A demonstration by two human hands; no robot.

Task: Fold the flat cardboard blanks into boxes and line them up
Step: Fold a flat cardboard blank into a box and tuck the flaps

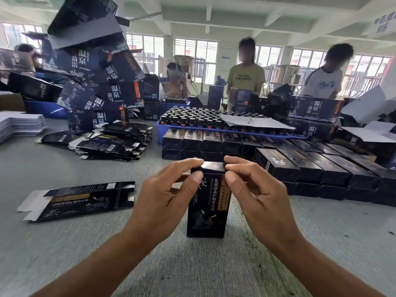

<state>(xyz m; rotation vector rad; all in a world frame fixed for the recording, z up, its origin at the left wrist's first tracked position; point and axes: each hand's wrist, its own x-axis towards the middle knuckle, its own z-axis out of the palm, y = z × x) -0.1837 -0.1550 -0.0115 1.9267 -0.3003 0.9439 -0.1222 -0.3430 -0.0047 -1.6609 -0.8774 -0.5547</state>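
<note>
Near centre: one folded box [206, 202] stands upright on the grey worktop [192, 264], its printed face toward me. My left hand [169, 196] pinches its top left corner, thumb on the front and fingertips on the top edge; my right hand [255, 189] pinches the top right corner the same way. Top flap looks down and nearly flush. My read: this is the closing step, tucking the lid home.

Near left: a flat blank [79, 202] lies on the worktop, apart from my hands, likely the next one to fold.

Mid right: the row of finished boxes [310, 168] lies side by side, two layers deep. Next move, as I judge it: press the flap fully in, then carry the box right and set it squarely against the row's end.

Mid left: a loose pile of blanks [115, 140]. Beyond: a blue tray of bottles [214, 120], larger cartons [100, 82] stacked crookedly, three people standing.
</note>
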